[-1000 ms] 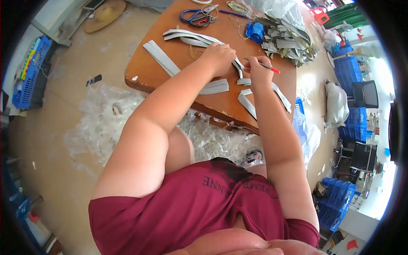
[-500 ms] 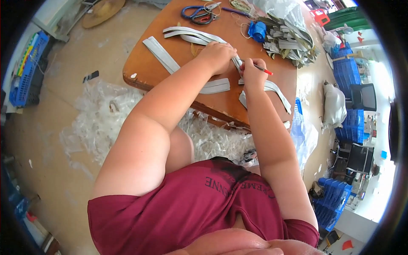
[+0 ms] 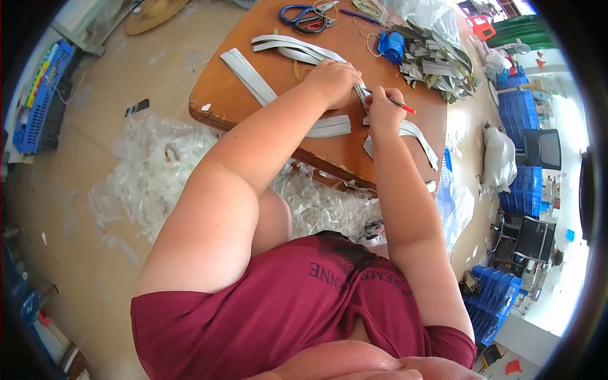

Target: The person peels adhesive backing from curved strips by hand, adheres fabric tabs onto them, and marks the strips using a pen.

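My left hand is closed around a long pale grey strip that looks like zipper tape, with a line along its middle. Its far end lies loose on the table. Just to the right, my right hand grips a dark pen with a red end. The pen's other end points toward the strip coming out of my left hand; whether it touches is too small to tell. Similar strips lie about my hands: one at the left, one below and a curved one at the right.
Scissors with blue handles, a blue roll and a heap of grey and olive strips are on the wooden table. Clear plastic scraps cover the floor below. Blue crates and a white sack stand at the right.
The whole view has shifted slightly, so the table and both hands appear a little farther right. My hands keep their hold on the strip and the pen, with little visible movement.
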{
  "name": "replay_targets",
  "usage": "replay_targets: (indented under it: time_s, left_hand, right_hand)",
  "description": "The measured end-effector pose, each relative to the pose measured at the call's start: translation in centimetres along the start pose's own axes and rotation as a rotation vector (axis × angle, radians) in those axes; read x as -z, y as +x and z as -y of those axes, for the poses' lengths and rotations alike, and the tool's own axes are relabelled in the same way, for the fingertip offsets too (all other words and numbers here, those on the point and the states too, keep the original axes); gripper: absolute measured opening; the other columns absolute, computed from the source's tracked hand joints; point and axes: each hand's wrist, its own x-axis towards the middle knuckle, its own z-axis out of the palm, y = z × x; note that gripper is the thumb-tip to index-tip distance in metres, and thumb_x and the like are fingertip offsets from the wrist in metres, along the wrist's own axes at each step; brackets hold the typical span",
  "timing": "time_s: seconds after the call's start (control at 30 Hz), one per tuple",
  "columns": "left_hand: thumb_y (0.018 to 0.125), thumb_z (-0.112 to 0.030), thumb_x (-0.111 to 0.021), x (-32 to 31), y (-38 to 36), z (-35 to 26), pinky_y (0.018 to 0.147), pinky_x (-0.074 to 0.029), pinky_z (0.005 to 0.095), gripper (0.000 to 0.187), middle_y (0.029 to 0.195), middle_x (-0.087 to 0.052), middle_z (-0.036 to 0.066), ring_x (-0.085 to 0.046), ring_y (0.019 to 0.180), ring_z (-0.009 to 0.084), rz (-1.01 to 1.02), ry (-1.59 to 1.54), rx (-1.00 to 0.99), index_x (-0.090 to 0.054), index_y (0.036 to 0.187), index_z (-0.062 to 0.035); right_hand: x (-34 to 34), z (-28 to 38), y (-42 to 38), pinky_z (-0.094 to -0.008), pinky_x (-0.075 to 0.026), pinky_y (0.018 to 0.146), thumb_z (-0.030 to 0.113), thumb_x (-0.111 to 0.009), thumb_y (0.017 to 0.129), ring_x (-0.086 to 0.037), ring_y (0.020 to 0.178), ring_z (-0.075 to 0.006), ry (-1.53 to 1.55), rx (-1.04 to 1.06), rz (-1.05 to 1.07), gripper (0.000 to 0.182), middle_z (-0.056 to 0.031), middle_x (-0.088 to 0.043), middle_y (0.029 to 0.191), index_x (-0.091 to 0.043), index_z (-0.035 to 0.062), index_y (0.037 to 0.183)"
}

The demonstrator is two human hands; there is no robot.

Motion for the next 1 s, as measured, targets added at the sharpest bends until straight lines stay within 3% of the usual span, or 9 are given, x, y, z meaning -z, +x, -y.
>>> replay_targets:
  time_s: [0.2, 0.3, 0.4, 0.5, 0.7, 0.87, 1.0]
  left_hand:
    - [0.085, -0.01, -0.047, 0.2, 0.1, -0.1, 0.104, -0.033, 0.0365, 0.033, 0.126, -0.057, -0.001, -0.047, 0.123, 0.0165, 0.026, -0.028, 0.024, -0.065, 0.112, -0.0154]
    - [0.086, -0.009, -0.046, 0.2, 0.1, -0.1, 0.104, -0.033, 0.0364, 0.033, 0.126, -0.057, -0.001, -0.047, 0.123, 0.0165, 0.023, -0.029, 0.028, -0.064, 0.112, -0.0156]
    - [0.086, -0.01, -0.046, 0.2, 0.1, -0.2, 0.104, -0.032, 0.0365, 0.033, 0.127, -0.057, -0.001, -0.046, 0.123, 0.0165, 0.037, -0.016, 0.026, -0.064, 0.113, -0.0156]
    - [0.086, -0.01, -0.045, 0.6, 0.1, -0.4, 0.105, -0.032, 0.0367, 0.033, 0.127, -0.056, 0.0, -0.046, 0.124, 0.0167, 0.053, -0.008, 0.03, -0.064, 0.113, -0.0153]
    - [0.085, -0.009, -0.045, 0.7, 0.2, -0.4, 0.105, -0.032, 0.0362, 0.034, 0.128, -0.055, 0.001, -0.045, 0.125, 0.0171, 0.076, -0.014, 0.04, -0.064, 0.114, -0.0143]
    - [0.083, -0.007, -0.048, 0.7, 0.0, -0.6, 0.099, -0.035, 0.0386, 0.03, 0.116, -0.06, 0.005, -0.051, 0.115, 0.0221, -0.026, -0.042, 0.005, -0.067, 0.105, -0.0145]
    - [0.081, -0.008, -0.052, 2.0, -0.3, -1.6, 0.092, -0.036, 0.0411, 0.026, 0.106, -0.06, 0.006, -0.054, 0.107, 0.0221, -0.096, 0.059, -0.022, -0.07, 0.099, -0.0158]
  right_hand:
    - [0.0, 0.6, -0.6, -0.0277, -0.044, 0.053, 0.014, -0.059, 0.075, -0.053, 0.055, -0.0131, 0.022, -0.029, -0.024, 0.015, -0.0079, -0.059, 0.062, -0.054, -0.0005, 0.072]
    - [0.1, 1.0, -0.8, -0.0228, -0.043, 0.048, 0.012, -0.057, 0.079, -0.054, 0.052, -0.011, 0.124, -0.06, 0.0, 0.014, -0.0097, -0.06, 0.063, -0.053, -0.0014, 0.079]
    - [-0.1, 0.7, -0.6, -0.0265, -0.043, 0.05, 0.011, -0.058, 0.076, -0.053, 0.054, -0.0123, 0.164, -0.031, -0.004, 0.013, -0.0085, -0.058, 0.061, -0.053, -0.0005, 0.075]
    - [0.0, 0.8, -0.2, -0.0252, -0.042, 0.048, 0.011, -0.058, 0.077, -0.053, 0.053, -0.012, 0.023, 0.003, 0.015, 0.012, -0.0089, -0.058, 0.062, -0.053, 0.0, 0.076]
    - [0.5, 2.9, -1.5, -0.0249, -0.046, 0.047, 0.009, -0.055, 0.08, -0.056, 0.051, -0.0148, 0.192, -0.137, -0.04, 0.013, -0.0125, -0.06, 0.067, -0.05, -0.0027, 0.082]
    - [3.1, 4.2, -1.9, -0.0268, -0.048, 0.049, 0.008, -0.053, 0.082, -0.058, 0.053, -0.0178, 0.367, 0.024, -0.011, 0.011, -0.0139, -0.06, 0.065, -0.049, -0.0022, 0.083]
    - [9.3, 4.9, -5.3, -0.028, -0.05, 0.058, 0.007, -0.054, 0.084, -0.06, 0.059, -0.0179, 0.369, 0.141, 0.072, 0.01, -0.0137, -0.061, 0.068, -0.05, -0.0018, 0.081]
